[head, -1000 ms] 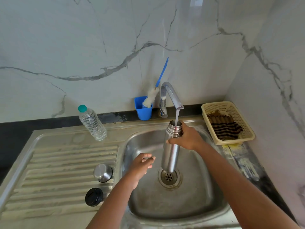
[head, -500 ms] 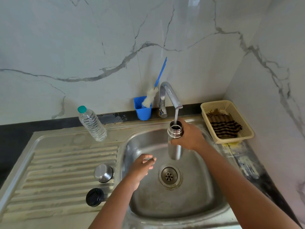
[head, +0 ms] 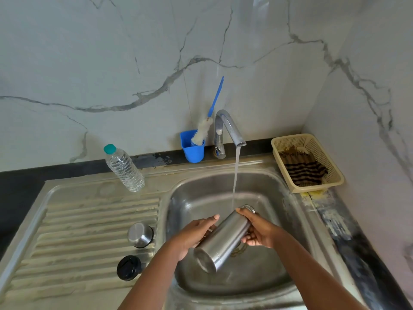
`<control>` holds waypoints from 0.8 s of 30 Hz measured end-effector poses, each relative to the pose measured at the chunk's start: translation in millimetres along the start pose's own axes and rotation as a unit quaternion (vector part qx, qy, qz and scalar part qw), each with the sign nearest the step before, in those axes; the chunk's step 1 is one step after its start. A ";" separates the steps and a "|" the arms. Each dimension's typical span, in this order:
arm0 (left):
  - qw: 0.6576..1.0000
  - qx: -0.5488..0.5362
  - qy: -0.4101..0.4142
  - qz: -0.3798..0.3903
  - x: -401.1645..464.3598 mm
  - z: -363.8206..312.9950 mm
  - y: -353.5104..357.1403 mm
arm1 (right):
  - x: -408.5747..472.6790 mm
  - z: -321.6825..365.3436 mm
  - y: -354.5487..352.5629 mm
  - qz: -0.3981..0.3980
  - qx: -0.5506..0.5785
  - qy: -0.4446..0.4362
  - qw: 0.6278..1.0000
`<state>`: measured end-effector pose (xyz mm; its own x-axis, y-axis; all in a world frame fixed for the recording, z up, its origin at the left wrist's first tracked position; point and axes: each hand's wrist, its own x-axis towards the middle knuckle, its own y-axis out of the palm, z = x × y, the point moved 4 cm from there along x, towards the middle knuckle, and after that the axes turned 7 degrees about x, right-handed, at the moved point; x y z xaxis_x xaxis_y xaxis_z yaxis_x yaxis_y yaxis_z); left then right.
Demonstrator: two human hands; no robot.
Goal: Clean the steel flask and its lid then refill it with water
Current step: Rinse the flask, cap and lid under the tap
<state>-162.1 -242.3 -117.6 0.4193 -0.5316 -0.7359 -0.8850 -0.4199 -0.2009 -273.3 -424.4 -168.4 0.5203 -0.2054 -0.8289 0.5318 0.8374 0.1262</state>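
Flask [head: 223,239] is tilted over the sink [head: 223,189], mouth pointing far-right and slightly down, base toward the near left. Both hands are on it. Left hand [head: 194,234] cups the lower body from the left, fingers curled round the steel. Right hand [head: 259,231] grips the neck end, fingers wrapped under and the thumb lying along the top just below the rim.

Tap [head: 230,128] is running; the stream [head: 234,177] falls to the flask's shoulder, just beside the right thumb. Whether any water enters the mouth cannot be told.

Steel lid [head: 140,234] and a black cap [head: 129,267] sit on the ribbed draining board [head: 89,231], left of the sink, untouched. Bottle brush [head: 206,124] stands in a blue cup [head: 192,147] behind the tap. A plastic water bottle [head: 124,167] stands far left; a basket [head: 307,163] with a striped cloth sits on the counter at right.

Step, as judged: rinsing, either tipping out water or washing the outside. Refill not begun.

Next likely calls for turning the flask under the stream, then fetching the brush or lid, which needs one hand freed while the other holds the wet steel firmly.
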 end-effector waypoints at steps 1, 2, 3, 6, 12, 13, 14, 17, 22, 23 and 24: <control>1.000 0.002 -0.007 0.005 0.7 -0.4 0.1 | -1.1 -4.8 1.0 0.006 0.010 0.014 1.000; 1.000 0.007 -0.014 0.008 0.7 -1.2 -0.1 | -1.9 -9.4 1.6 0.011 0.018 0.028 0.999; 1.000 0.013 -0.021 0.008 0.9 -1.9 -0.5 | -2.4 -14.0 2.0 0.013 0.024 0.040 0.999; 0.999 0.025 -0.042 0.013 3.0 -1.0 -0.8 | -1.3 -25.1 3.0 0.013 0.029 0.066 0.997; 0.997 0.043 -0.057 0.035 9.0 -0.6 -2.5 | 2.2 -35.3 5.1 0.022 0.038 0.083 0.996; 0.997 0.043 -0.057 0.038 9.8 -2.0 -1.7 | 3.4 -34.1 4.1 0.021 0.043 0.081 0.996; 0.997 0.045 -0.056 0.041 10.4 -3.2 -1.0 | 3.7 -30.4 3.7 0.018 0.048 0.076 0.996; 0.994 0.085 -0.028 0.065 12.1 -11.8 2.5 | 1.4 0.2 -0.5 -0.014 0.003 0.007 1.000; 0.996 0.067 0.052 0.019 25.3 -54.6 -3.1 | -18.2 75.8 0.9 -0.071 -0.169 -0.189 0.965; 0.997 0.040 0.073 -0.002 28.8 -69.1 -4.3 | -20.6 86.6 1.9 -0.078 -0.190 -0.211 0.956; 0.995 0.018 0.093 -0.017 31.5 -83.6 -5.1 | -22.9 95.8 3.0 -0.086 -0.202 -0.225 0.949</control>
<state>-127.5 -318.4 -85.8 0.4765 -0.6463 -0.5960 -0.8749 -0.4150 -0.2494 -219.6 -465.7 -96.8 0.7303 -0.4756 -0.4903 0.3819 0.8794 -0.2842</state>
